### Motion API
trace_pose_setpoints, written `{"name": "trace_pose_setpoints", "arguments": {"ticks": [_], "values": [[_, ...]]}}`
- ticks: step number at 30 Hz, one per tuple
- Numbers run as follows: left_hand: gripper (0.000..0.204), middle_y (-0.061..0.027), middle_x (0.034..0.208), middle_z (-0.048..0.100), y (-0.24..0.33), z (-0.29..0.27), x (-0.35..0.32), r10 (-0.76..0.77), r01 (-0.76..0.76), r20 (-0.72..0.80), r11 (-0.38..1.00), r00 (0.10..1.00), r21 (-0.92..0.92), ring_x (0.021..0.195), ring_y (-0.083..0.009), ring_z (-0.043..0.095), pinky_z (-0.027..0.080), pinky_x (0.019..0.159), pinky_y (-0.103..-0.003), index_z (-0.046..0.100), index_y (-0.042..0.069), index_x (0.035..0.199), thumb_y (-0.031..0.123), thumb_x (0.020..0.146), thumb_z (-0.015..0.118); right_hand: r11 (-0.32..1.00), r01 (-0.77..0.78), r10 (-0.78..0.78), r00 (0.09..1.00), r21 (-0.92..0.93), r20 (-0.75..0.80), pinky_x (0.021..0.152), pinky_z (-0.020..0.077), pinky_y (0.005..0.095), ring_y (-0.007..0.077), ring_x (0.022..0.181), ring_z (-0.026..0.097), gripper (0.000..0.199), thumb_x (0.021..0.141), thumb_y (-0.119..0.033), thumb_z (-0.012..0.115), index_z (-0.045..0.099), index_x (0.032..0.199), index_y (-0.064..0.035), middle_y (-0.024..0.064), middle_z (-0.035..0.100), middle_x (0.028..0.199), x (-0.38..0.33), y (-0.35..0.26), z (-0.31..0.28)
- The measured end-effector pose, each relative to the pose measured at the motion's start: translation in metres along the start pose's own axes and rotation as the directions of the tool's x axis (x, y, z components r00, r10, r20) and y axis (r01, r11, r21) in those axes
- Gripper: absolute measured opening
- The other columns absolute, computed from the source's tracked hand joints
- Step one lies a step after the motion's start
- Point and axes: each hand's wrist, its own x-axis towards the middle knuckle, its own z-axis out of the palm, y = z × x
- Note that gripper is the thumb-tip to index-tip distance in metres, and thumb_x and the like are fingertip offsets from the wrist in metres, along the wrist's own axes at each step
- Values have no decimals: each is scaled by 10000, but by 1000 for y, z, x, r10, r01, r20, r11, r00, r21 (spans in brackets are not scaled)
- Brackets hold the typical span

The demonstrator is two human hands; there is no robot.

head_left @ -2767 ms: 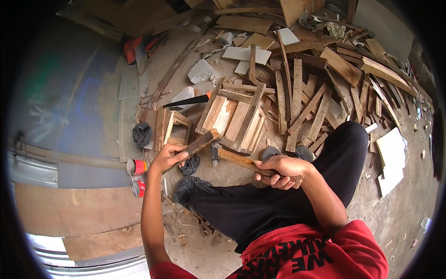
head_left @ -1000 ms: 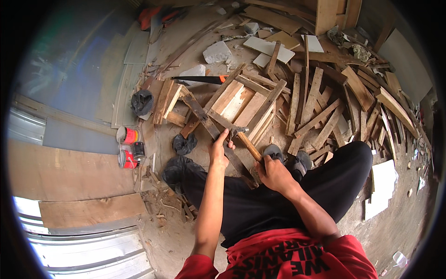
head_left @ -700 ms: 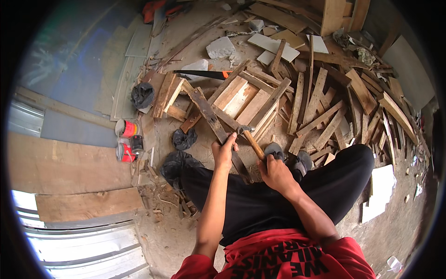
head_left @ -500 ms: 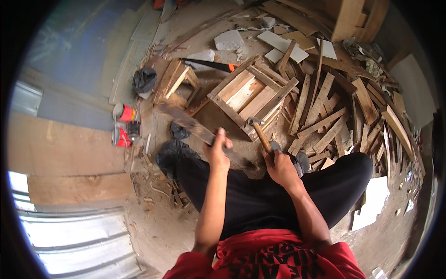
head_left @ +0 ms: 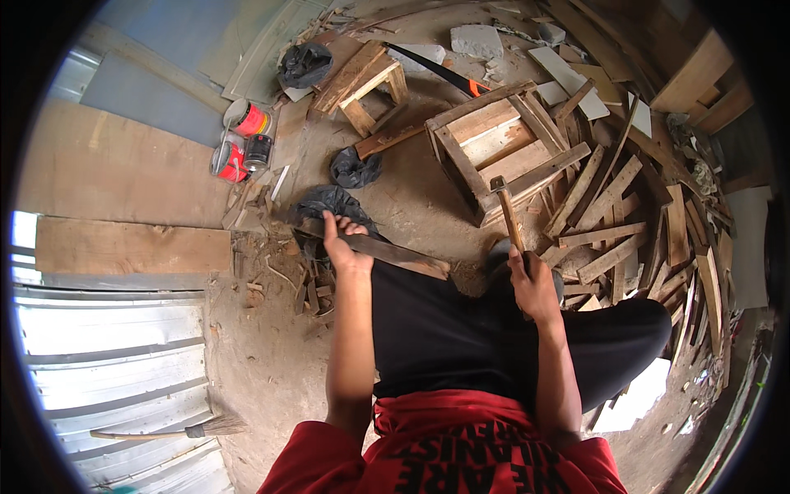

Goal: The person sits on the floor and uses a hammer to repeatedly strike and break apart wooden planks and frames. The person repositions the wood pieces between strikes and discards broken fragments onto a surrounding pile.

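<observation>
My left hand [head_left: 343, 245] grips a dark, flat strip of wood [head_left: 395, 253] that lies across my knee, one end pointing right. My right hand [head_left: 531, 284] is closed on the wooden handle of a hammer [head_left: 508, 216], whose head points up and away, toward a small wooden crate frame [head_left: 502, 148] on the dirt in front of me. I sit on the ground in black trousers and a red shirt.
A heap of wood offcuts [head_left: 642, 206] fills the right side. A small wooden stool [head_left: 362, 78] and a handsaw [head_left: 440, 72] lie ahead. Two red cans [head_left: 239, 140] stand at left, beside flat boards [head_left: 123, 243] and corrugated sheet [head_left: 107, 370]. A broom [head_left: 173, 430] lies lower left.
My left hand has pulled the dark wood strip back from the crate frame onto my knee. The right hand has kept the hammer, now raised upright. The view has swung left.
</observation>
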Motion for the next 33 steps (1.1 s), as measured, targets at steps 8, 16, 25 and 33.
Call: {"name": "trace_pose_setpoints", "arguments": {"ticks": [8,16,25,33], "values": [[803,-83,710,558,-63,76,-54,-148,-81,437,883,887,463,542,-171,501,427,527,-299,607,3,1111,734,981,299,778,-198,-55,924,596,377,345,319,235,80,369,359,519,1079,-484,353,506,1005,6,-1,400,595,-28,-48,-14],[578,-111,768,662,-22,140,-10,-213,-898,902,158,376,412,644,-169,625,501,613,-304,657,-56,1065,509,953,611,763,-254,-136,836,594,532,353,327,227,58,368,355,556,1090,-477,324,549,1030,28,-18,378,556,-44,-63,-64],[411,-208,894,713,35,206,-37,-540,-976,817,-184,201,118,830,-365,718,544,718,-381,684,-28,1051,336,869,744,613,-480,-81,752,628,654,333,292,235,53,376,330,547,1085,-467,372,557,1022,44,-42,351,572,-40,-51,-94],[468,-233,911,717,63,224,-37,-656,-978,730,-193,191,82,832,-375,719,549,734,-395,701,-52,1031,365,829,767,541,-604,-120,633,585,765,308,247,206,17,375,303,526,1077,-470,405,577,1019,24,-63,338,580,-43,-45,-101]]}}
